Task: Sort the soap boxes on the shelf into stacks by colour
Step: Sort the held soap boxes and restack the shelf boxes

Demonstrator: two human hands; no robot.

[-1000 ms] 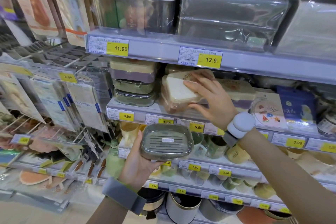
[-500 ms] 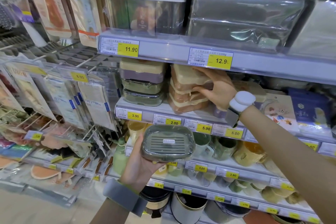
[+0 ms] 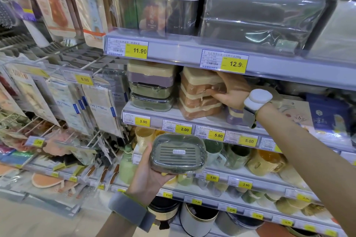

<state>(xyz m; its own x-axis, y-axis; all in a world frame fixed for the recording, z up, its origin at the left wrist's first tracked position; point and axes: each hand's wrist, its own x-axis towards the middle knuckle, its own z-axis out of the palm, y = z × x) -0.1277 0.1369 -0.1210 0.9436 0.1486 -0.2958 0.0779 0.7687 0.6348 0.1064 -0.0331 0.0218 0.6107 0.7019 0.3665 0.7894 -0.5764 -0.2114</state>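
Observation:
My left hand (image 3: 149,171) holds a green soap box (image 3: 178,153), wrapped in clear film, in front of the lower shelf. On the middle shelf (image 3: 192,119) stands a stack of three pink soap boxes with cream lids (image 3: 198,94). My right hand (image 3: 230,90) rests against that stack's right side, fingers on the top boxes. To the left is a mixed stack: a purple box with a cream lid (image 3: 152,75) on two green boxes (image 3: 152,96). A purple box (image 3: 234,116) lies partly hidden under my right wrist.
Price tags line the shelf edges. Large clear containers (image 3: 156,7) fill the shelf above. Mugs (image 3: 264,161) and cups crowd the shelf below. Hanging packets on wire hooks (image 3: 63,100) take up the left. A dark blue packet (image 3: 329,115) stands at the right.
The pink box my right hand held tilted at the shelf front now lies flat on top of the pink stack. The left hand's green box has hardly moved.

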